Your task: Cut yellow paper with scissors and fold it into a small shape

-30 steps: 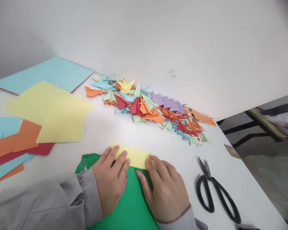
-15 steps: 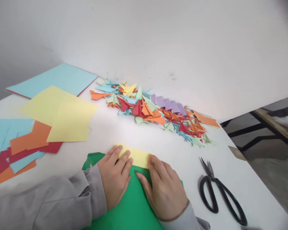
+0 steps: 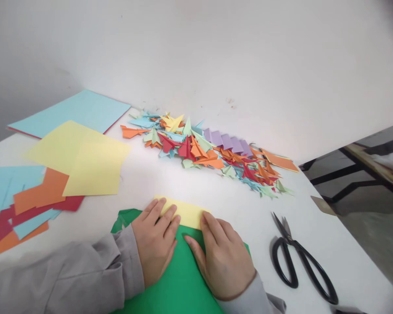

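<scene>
A small rectangle of yellow paper (image 3: 191, 214) lies near the top edge of a green sheet (image 3: 180, 279). My left hand (image 3: 155, 242) lies over the left end of the yellow paper, its fingers spread and laid flat. At the right end, my right hand (image 3: 224, 253) holds the paper down with bent fingers pressed together. Its thumb rests apart, on the green sheet below the paper. The undersides of both hands are hidden. Black-handled scissors (image 3: 290, 244) lie to the right with their blades slightly apart.
Behind my hands, a long heap of small folded paper planes (image 3: 186, 146) runs along the wall, with folded purple pieces (image 3: 227, 141) among them. Yellow sheets (image 3: 91, 174), orange pieces (image 3: 41, 194) and a large light blue sheet (image 3: 75, 113) lie at left. Orange paper (image 3: 280, 161) lies far right.
The view has shifted very slightly. Both hands keep the same pose on the yellow paper, and nothing on the table has visibly moved.
</scene>
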The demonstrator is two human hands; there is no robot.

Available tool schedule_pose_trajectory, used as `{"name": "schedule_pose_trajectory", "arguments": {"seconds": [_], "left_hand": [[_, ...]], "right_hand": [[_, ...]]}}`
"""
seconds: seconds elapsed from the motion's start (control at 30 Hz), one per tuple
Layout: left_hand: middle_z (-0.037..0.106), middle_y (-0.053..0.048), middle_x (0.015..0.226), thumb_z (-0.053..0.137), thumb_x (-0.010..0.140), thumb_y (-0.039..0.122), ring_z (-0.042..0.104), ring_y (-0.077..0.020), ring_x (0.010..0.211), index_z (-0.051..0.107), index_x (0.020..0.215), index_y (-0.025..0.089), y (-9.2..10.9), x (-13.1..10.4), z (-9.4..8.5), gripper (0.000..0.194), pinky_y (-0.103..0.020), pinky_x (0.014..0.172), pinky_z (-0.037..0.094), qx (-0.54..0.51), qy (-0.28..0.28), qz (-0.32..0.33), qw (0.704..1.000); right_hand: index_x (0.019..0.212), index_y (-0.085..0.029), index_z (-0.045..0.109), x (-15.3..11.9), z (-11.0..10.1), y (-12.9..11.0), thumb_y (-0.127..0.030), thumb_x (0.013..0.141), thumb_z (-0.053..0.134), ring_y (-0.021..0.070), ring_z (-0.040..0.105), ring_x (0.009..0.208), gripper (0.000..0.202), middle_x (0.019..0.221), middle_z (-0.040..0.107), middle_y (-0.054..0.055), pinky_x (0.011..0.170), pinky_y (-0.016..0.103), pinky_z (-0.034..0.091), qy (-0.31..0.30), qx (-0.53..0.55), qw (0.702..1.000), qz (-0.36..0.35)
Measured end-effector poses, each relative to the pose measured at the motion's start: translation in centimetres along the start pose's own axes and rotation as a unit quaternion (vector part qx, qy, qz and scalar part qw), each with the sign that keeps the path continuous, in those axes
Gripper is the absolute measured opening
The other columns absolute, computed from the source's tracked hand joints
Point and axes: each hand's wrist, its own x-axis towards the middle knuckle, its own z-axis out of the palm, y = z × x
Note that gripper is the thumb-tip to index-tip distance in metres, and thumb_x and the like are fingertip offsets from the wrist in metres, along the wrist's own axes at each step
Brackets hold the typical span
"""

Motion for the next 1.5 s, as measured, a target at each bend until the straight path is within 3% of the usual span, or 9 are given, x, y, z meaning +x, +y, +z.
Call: {"name": "schedule_pose_trajectory", "arguments": {"seconds": [0.37, 0.5, 0.67, 0.8, 1.5], "left_hand": [[0.056, -0.013, 0.117, 0.041, 0.081, 0.012, 0.040, -0.0299, 0.118, 0.057, 0.104, 0.003, 1.3, -0.6, 0.2, 0.029, -0.043, 0.095, 0.037, 0.026, 0.091, 0.029, 0.995], [0.059, -0.009, 0.113, 0.038, 0.083, 0.015, 0.045, -0.0260, 0.114, 0.058, 0.103, 0.007, 1.5, -0.6, 0.8, 0.028, -0.041, 0.095, 0.036, 0.021, 0.096, 0.002, 0.995], [0.057, -0.009, 0.116, 0.033, 0.085, 0.018, 0.039, -0.0259, 0.120, 0.056, 0.103, 0.010, 1.9, -0.9, 2.8, 0.031, -0.044, 0.095, 0.034, 0.030, 0.123, -0.062, 0.990], [0.058, -0.008, 0.114, 0.035, 0.083, 0.016, 0.039, -0.0244, 0.119, 0.055, 0.104, 0.012, 2.2, -1.2, 3.6, 0.029, -0.043, 0.095, 0.034, 0.024, 0.122, -0.079, 0.989], [0.059, -0.008, 0.112, 0.035, 0.081, 0.015, 0.045, -0.0264, 0.113, 0.059, 0.098, 0.013, 1.9, -1.1, 3.0, 0.029, -0.044, 0.090, 0.039, 0.006, 0.114, -0.083, 0.990]], "right_hand": [[0.093, -0.003, 0.062, -0.1, 0.1, 0.0, -0.041, 0.085, 0.040, 0.0252, 0.053, 0.083, 0.044, 0.096, 0.061, 0.019, 0.065, 0.037, 0.047, 0.006, -0.002, 1.000, -0.004], [0.094, -0.001, 0.061, -0.1, 0.1, 0.1, -0.040, 0.085, 0.040, 0.0256, 0.053, 0.082, 0.045, 0.095, 0.062, 0.020, 0.064, 0.037, 0.048, 0.010, -0.001, 1.000, -0.016], [0.094, -0.004, 0.061, -0.1, 0.1, 0.3, -0.040, 0.084, 0.040, 0.0253, 0.052, 0.083, 0.043, 0.097, 0.061, 0.020, 0.065, 0.038, 0.049, 0.007, 0.002, 1.000, -0.023], [0.093, -0.004, 0.062, -0.1, 0.1, 0.4, -0.040, 0.084, 0.043, 0.0252, 0.053, 0.083, 0.041, 0.096, 0.061, 0.019, 0.066, 0.038, 0.049, 0.007, -0.002, 0.999, -0.034], [0.095, -0.003, 0.062, -0.2, 0.1, 0.4, -0.040, 0.083, 0.043, 0.0251, 0.052, 0.083, 0.042, 0.097, 0.061, 0.020, 0.066, 0.037, 0.048, 0.005, -0.005, 1.000, -0.030]]}}
